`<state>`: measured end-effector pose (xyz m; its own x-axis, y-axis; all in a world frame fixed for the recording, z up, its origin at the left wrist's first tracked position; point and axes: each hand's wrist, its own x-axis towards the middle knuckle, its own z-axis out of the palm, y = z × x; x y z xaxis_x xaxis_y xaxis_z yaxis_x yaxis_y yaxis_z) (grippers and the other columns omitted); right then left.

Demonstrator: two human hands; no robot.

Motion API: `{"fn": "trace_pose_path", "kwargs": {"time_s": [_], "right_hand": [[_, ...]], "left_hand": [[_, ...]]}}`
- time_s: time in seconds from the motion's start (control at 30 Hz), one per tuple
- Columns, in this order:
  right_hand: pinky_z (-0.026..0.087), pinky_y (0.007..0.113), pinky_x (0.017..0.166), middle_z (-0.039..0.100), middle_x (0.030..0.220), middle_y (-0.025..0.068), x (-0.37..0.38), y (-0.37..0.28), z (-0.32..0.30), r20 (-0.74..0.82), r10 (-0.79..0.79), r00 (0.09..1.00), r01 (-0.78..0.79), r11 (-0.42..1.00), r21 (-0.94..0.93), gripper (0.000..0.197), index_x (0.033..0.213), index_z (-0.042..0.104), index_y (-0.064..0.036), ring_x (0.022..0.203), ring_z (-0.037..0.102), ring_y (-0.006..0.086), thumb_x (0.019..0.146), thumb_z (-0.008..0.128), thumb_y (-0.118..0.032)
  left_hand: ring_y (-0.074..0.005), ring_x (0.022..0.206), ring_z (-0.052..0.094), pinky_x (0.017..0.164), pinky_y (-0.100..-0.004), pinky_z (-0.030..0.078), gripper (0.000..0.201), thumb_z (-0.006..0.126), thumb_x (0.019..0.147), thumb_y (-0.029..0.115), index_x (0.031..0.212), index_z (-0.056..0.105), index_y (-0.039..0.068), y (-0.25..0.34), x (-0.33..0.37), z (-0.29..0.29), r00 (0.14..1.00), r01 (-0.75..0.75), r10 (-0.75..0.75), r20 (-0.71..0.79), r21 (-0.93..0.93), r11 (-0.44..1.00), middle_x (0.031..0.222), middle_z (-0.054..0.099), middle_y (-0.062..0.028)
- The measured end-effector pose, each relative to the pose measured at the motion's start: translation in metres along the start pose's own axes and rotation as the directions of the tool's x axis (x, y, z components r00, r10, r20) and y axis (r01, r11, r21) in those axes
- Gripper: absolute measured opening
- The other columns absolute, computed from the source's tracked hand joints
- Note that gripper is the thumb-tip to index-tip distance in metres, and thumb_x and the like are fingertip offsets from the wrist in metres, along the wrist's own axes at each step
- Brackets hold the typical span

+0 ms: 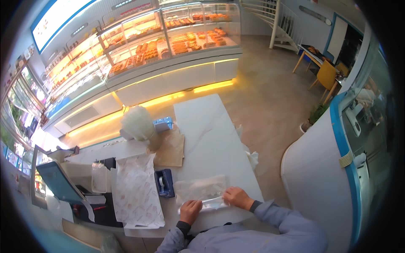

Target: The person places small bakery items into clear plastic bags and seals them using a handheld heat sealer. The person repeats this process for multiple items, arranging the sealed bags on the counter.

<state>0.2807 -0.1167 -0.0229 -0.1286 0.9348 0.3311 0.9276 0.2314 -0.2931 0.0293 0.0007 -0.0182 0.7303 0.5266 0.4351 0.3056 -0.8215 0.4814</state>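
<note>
A clear plastic bag [201,188] lies flat on the white marble-look counter [206,130], close to my body. The fingers of my left hand [191,211] are closed on the near left corner of the bag. At the near right corner, my right hand [237,197] pinches the same edge. Between my hands that edge looks folded and shiny. Just left of the bag stands a dark blue tape dispenser [164,184] with a roll in it. Printed white paper sheets [137,189] are spread beyond the dispenser.
Brown paper bags [169,147] and a bundle of whitish plastic bags [138,123] stand farther back. A screen [60,181] is at the left. Lit display cases of baked goods [181,42] line the far side. A curved white counter [318,164] bounds the right.
</note>
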Motion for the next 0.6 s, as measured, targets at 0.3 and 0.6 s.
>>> {"fn": "trace_pose_path", "kwargs": {"time_s": [0.3,0.6], "right_hand": [[0.049,0.044,0.069,0.062,0.078,0.0109,-0.004,0.012,0.020,0.001,0.194,0.981,-0.193,0.976,0.105,0.023,0.078,0.061,-0.0084,0.076,0.061,0.0307,0.089,0.067,-0.028],[0.050,0.040,0.077,0.064,0.083,0.0100,0.008,0.003,0.010,0.029,0.366,0.930,-0.365,0.914,0.178,0.022,0.100,0.062,-0.0080,0.082,0.062,0.0293,0.088,0.070,-0.025]], "left_hand": [[-0.0308,0.079,0.062,0.071,-0.0426,0.051,0.018,0.077,0.083,0.024,0.092,0.071,0.008,-0.019,0.001,0.002,0.953,0.304,-0.304,0.010,-0.074,0.950,0.080,0.066,-0.0095],[-0.0293,0.082,0.063,0.070,-0.0396,0.051,0.029,0.082,0.077,0.029,0.092,0.069,0.008,-0.019,0.008,0.005,0.887,0.462,-0.462,0.015,0.000,0.887,0.090,0.065,-0.0093]]}}
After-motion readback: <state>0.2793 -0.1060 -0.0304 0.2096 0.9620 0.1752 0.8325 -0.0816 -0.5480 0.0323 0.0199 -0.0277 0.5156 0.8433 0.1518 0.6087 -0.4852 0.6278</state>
